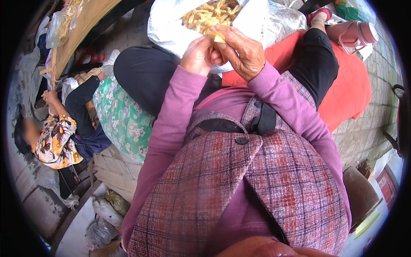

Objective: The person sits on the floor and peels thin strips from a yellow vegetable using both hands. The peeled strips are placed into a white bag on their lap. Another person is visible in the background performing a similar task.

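Both my hands meet just in front of a white woven sack (167,27), near the top of the view. Between the fingertips of my right hand (242,51) is a thin, pale yellow folded strip (218,36). My left hand (199,55) touches the same piece from the other side, its fingers curled and partly hidden by my right hand. Many knotted yellowish pieces (208,16) of similar colour fill the open mouth of the sack. The material of these pieces cannot be told.
A green patterned bag (123,119) lies beside my left knee. Another person (57,138) sits at the far left. Red cloth (346,86) spreads at the right, with a pink flask (353,33) above it. Filled plastic bags (107,212) are at the lower left.
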Tool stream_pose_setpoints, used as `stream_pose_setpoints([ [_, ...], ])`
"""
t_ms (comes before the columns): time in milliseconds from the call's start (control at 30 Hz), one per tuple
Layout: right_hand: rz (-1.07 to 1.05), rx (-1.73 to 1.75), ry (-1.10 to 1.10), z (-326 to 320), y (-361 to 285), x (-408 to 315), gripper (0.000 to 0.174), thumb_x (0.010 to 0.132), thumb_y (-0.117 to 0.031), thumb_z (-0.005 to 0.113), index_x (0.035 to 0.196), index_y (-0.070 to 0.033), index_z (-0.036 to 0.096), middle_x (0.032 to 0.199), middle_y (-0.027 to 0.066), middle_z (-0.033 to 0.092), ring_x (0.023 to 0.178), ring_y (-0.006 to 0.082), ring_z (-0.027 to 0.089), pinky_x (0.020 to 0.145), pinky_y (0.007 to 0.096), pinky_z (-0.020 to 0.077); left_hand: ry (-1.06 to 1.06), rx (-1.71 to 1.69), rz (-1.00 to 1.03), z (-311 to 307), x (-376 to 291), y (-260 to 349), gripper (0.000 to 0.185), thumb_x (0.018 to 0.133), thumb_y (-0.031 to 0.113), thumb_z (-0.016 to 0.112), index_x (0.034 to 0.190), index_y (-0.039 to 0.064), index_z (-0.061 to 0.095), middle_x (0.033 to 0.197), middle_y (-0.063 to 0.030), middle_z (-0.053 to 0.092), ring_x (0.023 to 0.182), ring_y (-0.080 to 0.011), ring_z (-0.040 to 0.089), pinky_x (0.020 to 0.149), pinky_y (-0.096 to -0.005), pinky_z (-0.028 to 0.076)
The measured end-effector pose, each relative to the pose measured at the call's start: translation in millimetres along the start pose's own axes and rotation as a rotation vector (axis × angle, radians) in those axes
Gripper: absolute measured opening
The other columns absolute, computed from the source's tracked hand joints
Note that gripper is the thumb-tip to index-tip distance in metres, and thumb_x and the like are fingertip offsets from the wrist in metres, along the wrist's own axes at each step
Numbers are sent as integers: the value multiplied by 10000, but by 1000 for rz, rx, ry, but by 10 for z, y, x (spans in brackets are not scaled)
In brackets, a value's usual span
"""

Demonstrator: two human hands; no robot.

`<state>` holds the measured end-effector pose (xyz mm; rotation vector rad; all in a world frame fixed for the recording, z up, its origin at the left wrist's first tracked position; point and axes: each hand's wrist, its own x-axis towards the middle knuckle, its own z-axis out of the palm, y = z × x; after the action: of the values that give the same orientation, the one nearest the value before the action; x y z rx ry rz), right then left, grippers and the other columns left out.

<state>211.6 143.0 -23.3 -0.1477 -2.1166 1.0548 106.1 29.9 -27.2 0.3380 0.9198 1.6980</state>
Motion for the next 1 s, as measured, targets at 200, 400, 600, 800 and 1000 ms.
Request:
stream_pose_setpoints([
  [200, 187, 104, -105, 8, 11, -64, 302, 842, -139, 601, 1142, -113, 575, 1006, 112, 639, 874, 276, 639, 702, 338, 522, -85, -135, -87, -86, 64, -94, 248, 934, 280, 430, 966, 56, 530, 665, -21, 476, 612, -137, 466, 573, -269, 399],
  [400, 384, 270, -190, -48, -31, -43, 93, 848, -124, 550, 927, -76, 548, 808, 121, 593, 734, 322, 608, 622, 385, 490, -140, -278, -213, 14, 38, -66, 210, 904, 214, 488, 977, 24, 542, 773, -66, 555, 703, -163, 539, 672, -301, 450],
  [600, 208, -27, -103, -45, 60, 21, 157, 831, -204, 507, 782, -55, 512, 708, 163, 553, 691, 378, 568, 598, 447, 452, -73, 54, -196, -57, -45, -15, 135, 882, 63, 522, 981, -27, 545, 913, -85, 561, 863, -189, 586, 900, -370, 484],
  [800, 160, -65, -268, 110, 466, -86, 223, 833, -222, 469, 723, -38, 533, 682, 153, 606, 668, 349, 599, 574, 418, 463, 303, 1358, 574, 44, 41, -180, 137, 785, 3, 624, 894, -20, 545, 1045, -129, 530, 923, -261, 577, 802, -336, 495],
  [1000, 404, 352, -499, 1, 517, -27, 294, 846, -243, 460, 729, -6, 589, 679, 162, 607, 625, 272, 601, 593, 333, 472, 259, 1482, 710, 141, 36, -193, 156, 761, 12, 620, 881, 13, 520, 915, -165, 549, 845, -331, 565, 721, -380, 460],
])
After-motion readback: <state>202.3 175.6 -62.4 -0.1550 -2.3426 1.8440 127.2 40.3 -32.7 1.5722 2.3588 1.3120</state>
